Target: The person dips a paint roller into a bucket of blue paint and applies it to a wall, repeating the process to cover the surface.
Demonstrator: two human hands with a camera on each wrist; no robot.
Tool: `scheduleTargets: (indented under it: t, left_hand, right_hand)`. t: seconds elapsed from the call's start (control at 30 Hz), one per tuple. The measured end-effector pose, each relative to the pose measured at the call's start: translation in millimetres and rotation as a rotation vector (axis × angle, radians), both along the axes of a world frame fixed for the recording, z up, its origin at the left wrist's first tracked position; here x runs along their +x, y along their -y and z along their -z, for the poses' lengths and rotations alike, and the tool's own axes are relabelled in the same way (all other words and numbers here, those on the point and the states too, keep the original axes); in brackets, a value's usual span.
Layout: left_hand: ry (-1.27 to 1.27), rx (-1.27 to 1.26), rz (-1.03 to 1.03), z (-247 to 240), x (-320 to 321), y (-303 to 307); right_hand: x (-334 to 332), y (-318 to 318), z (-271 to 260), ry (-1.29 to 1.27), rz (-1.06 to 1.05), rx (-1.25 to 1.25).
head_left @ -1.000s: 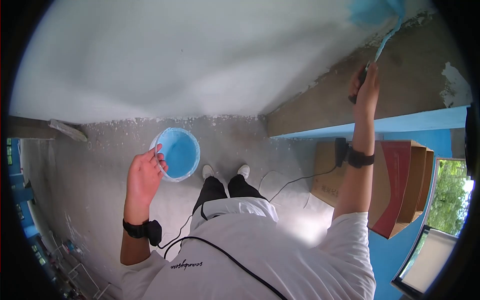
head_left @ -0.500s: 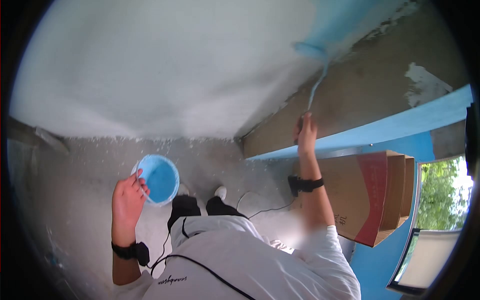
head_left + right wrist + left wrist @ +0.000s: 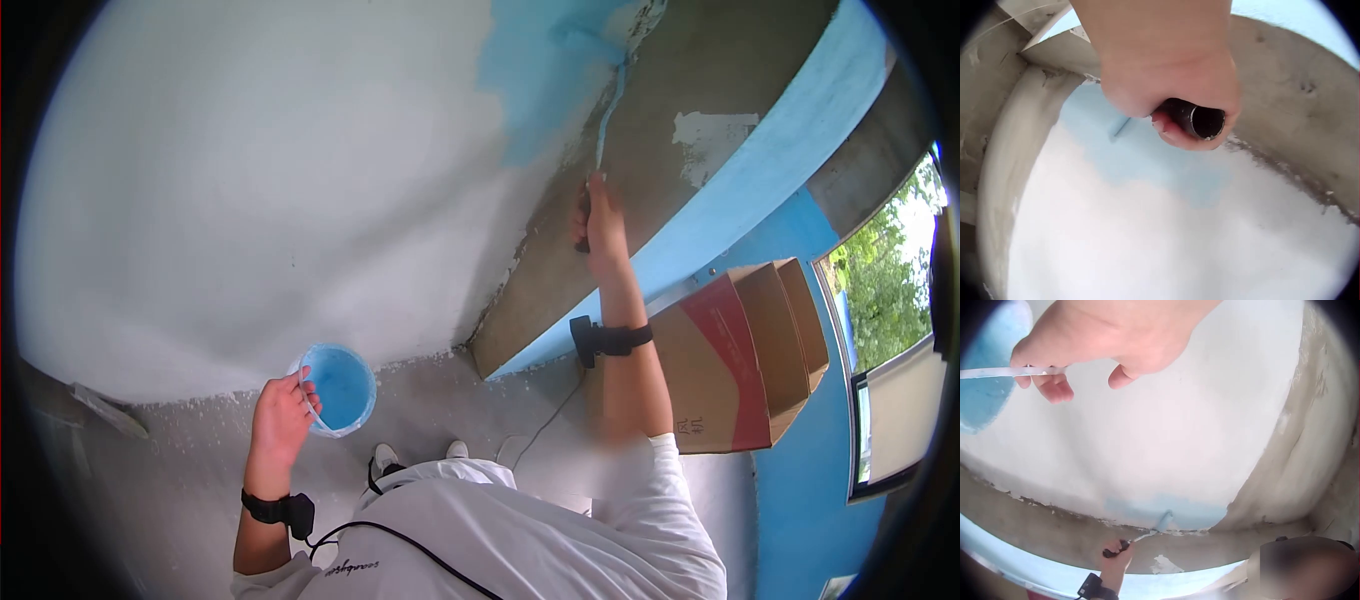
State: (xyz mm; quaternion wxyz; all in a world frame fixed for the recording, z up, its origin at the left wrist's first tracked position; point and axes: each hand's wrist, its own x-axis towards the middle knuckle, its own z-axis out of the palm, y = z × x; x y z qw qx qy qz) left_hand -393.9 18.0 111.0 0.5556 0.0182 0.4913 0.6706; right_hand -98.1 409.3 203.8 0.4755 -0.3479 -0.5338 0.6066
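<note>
My right hand [image 3: 605, 225] grips the black handle [image 3: 1179, 112] of a paint roller, its fingers curled round it. The roller's blue-smeared rod [image 3: 608, 120] leads up to the roller head [image 3: 1165, 520], which lies against the white wall [image 3: 250, 180] within a patch of wet light-blue paint [image 3: 520, 100]. Low on the other side, my left hand [image 3: 280, 425] holds the thin white handle [image 3: 997, 373] of a paint bucket [image 3: 371, 400] in its curled fingers. Blue paint coats the bucket's inside.
A grey-brown beam [image 3: 690, 80] with a light-blue edge [image 3: 740, 205] borders the wall on the right. Below it stands a large open cardboard box [image 3: 660, 360], near a window [image 3: 885, 290]. A cable [image 3: 548, 425] trails over the floor by the person's feet.
The roller has swept down the wall beside the beam, then back up, and the blue patch has grown. The head view has shifted. My left hand keeps hold of the bucket handle.
</note>
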Motion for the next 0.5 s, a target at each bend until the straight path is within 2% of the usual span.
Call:
scheduleTargets:
  t: [0.2, 0.23, 0.33, 0.43, 0.5]
  left_hand:
    - [0.025, 0.059, 0.032, -8.2, -21.6, -34.0]
    - [0.021, 0.058, 0.074, -7.8, -23.3, -32.2]
    - [0.000, 0.068, 0.156, -5.4, -31.8, -42.1]
    - [0.012, 0.035, 0.197, -12.7, -31.4, -50.2]
    - [-0.006, 0.038, 0.226, -11.3, -33.9, -51.9]
  right_hand:
    - [11.3, 10.0, 104.4, 0.206, 0.016, -0.067]
    - [13.6, 20.0, 113.4, 0.174, 0.006, -0.125]
    - [21.8, 26.5, 114.9, 0.168, -0.046, -0.136]
    - [20.7, 24.6, 85.1, 0.209, 0.052, -0.058]
    - [15.4, 18.8, 49.7, 0.129, 0.055, -0.033]
